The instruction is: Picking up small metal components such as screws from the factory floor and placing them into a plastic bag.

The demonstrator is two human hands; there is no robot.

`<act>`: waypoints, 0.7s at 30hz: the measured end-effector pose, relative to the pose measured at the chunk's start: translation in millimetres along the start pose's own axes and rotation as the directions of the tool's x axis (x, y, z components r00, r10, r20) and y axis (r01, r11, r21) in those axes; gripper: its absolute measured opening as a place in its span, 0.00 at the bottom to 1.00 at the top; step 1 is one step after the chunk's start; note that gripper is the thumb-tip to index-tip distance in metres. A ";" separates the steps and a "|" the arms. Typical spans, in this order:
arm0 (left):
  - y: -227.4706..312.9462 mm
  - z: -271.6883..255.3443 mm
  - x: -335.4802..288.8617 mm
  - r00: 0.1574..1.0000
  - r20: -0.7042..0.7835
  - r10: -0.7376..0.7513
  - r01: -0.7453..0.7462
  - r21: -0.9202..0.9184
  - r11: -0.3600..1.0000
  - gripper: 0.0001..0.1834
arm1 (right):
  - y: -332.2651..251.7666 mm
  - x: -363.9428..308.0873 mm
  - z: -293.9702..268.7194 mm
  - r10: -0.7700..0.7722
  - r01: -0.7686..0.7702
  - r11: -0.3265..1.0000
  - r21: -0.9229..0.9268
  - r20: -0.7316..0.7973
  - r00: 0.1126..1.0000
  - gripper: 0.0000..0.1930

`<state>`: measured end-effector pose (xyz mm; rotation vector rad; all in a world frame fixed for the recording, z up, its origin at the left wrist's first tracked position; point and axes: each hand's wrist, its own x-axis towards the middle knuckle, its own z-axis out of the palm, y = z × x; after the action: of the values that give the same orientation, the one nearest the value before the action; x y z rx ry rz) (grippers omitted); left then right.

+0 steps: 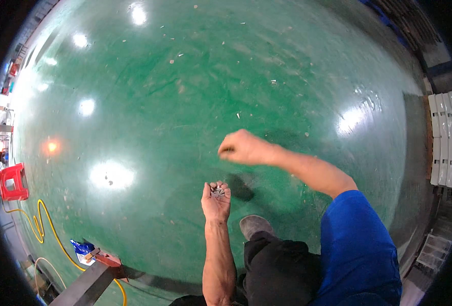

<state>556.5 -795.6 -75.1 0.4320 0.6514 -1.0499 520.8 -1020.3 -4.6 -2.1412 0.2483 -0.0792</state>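
My left hand (216,206) is turned palm up, its fingers curled into a cup around several small grey metal pieces (218,192). They are too small to tell their exact kind. Farther out and to the right, my right hand (245,147) hangs over the green floor (149,112), apart from the left. Its fingers are curled in and pressed together. Whatever they may hold is hidden.
Small pale scraps (238,116) are scattered over the floor. At the left stand a red plastic stool (14,182) and a yellow hose (52,232). A metal beam (91,283) juts in at lower left, beside a blue packet (82,248). White stacked panels (445,138) line the right side.
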 end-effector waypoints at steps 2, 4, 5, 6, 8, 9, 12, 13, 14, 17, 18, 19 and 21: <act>3.2 7.2 -3.7 0.998 -0.044 0.042 -0.040 0.045 0.998 0.16 | 34.5 14.3 -26.7 0.091 -0.101 0.992 -0.081 -0.109 0.990 0.11; 2.1 9.2 -4.5 0.999 -0.017 0.041 -0.040 0.064 0.997 0.16 | 93.0 19.8 -51.5 0.085 -0.183 0.924 -0.336 -0.286 0.954 0.12; 3.9 7.7 -5.1 0.999 0.029 0.026 -0.028 0.066 0.997 0.16 | 124.2 20.1 -63.8 0.025 -0.226 0.847 -0.482 -0.387 0.922 0.13; 6.3 6.2 -5.7 0.997 0.071 0.015 -0.020 0.069 0.997 0.16 | 148.1 19.7 -77.1 0.046 -0.301 0.786 -0.540 -0.435 0.899 0.14; 5.1 8.6 -11.3 0.999 0.013 0.035 -0.036 0.113 0.993 0.17 | 185.3 12.5 -100.5 0.070 -0.412 0.674 -0.614 -0.501 0.863 0.15; 6.2 9.2 -14.1 0.999 -0.015 0.050 -0.048 0.134 0.990 0.17 | 196.2 11.4 -108.0 0.070 -0.441 0.630 -0.639 -0.519 0.852 0.15; 8.8 -2.0 -18.6 0.999 -0.012 0.047 -0.044 0.158 0.986 0.17 | 206.4 11.6 -118.3 0.167 -0.471 0.562 -0.679 -0.465 0.869 0.12; 7.9 -4.5 -19.7 0.999 -0.026 0.048 -0.044 0.158 0.986 0.17 | 209.5 12.1 -119.8 0.172 -0.468 0.542 -0.697 -0.454 0.875 0.11; 6.8 -6.8 -20.7 0.998 -0.039 0.049 -0.042 0.158 0.987 0.17 | 212.6 13.1 -121.2 0.177 -0.465 0.522 -0.715 -0.442 0.879 0.10; 3.3 -10.8 -22.2 0.996 -0.070 0.054 -0.042 0.169 0.985 0.16 | 219.1 15.0 -126.3 0.203 -0.451 0.468 -0.760 -0.404 0.892 0.08; 1.8 -11.6 -22.8 0.996 -0.077 0.055 -0.041 0.174 0.984 0.16 | 220.4 14.0 -127.2 0.214 -0.446 0.450 -0.774 -0.392 0.895 0.07; 2.4 -12.6 -22.7 0.996 -0.073 0.060 -0.046 0.174 0.984 0.16 | 216.8 17.4 -126.7 0.232 -0.464 0.454 -0.761 -0.402 0.886 0.07; 3.0 -14.5 -22.2 0.996 -0.064 0.065 -0.053 0.173 0.983 0.16 | 208.3 18.9 -125.9 0.269 -0.503 0.456 -0.734 -0.425 0.864 0.07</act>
<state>547.6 -770.9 -70.7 0.6363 0.6084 -1.0414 489.5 -1238.5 -109.7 -2.9607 1.1418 0.0614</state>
